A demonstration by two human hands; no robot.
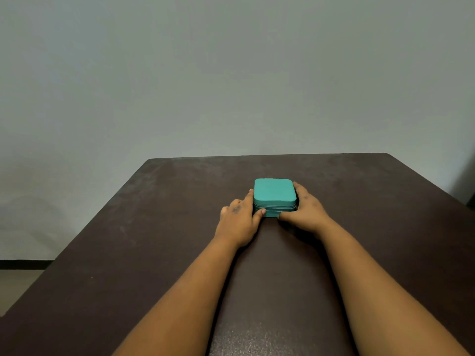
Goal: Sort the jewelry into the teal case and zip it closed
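A small teal case [274, 192] sits with its lid down near the middle of a dark brown bench [128, 240], and a person holds it from both sides. The left hand [237, 222] has its fingers [248, 197] curled against the left side of the case, with the thumb on the front. The right hand [307, 214] wraps its fingers round the right side, and its thumb presses on the front bottom edge.

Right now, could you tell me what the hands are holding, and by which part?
Both hold the closed teal case: left hand at its left side, right hand at its right side.
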